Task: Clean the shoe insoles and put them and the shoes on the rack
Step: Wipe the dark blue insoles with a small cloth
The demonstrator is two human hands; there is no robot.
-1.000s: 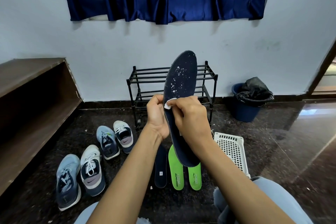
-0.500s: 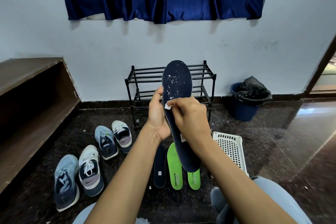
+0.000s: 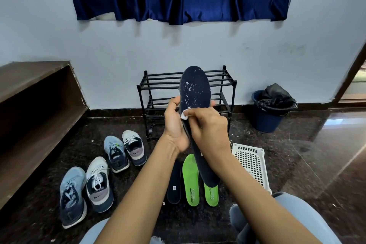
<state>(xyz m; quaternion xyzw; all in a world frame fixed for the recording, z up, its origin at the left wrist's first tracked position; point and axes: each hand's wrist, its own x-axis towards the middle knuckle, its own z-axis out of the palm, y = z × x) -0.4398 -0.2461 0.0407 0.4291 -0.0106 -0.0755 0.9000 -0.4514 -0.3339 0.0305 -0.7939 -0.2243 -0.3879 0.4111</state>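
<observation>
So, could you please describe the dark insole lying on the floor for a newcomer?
Find the black shoe rack against the wall; on the floor before it three insoles lie side by side. The navy insole is the leftmost, with a small white label, unlike the two green insoles.

One head-worn wide-angle view looks forward and down, close over the left hand and right hand, across the floor to the rack and wall.
</observation>
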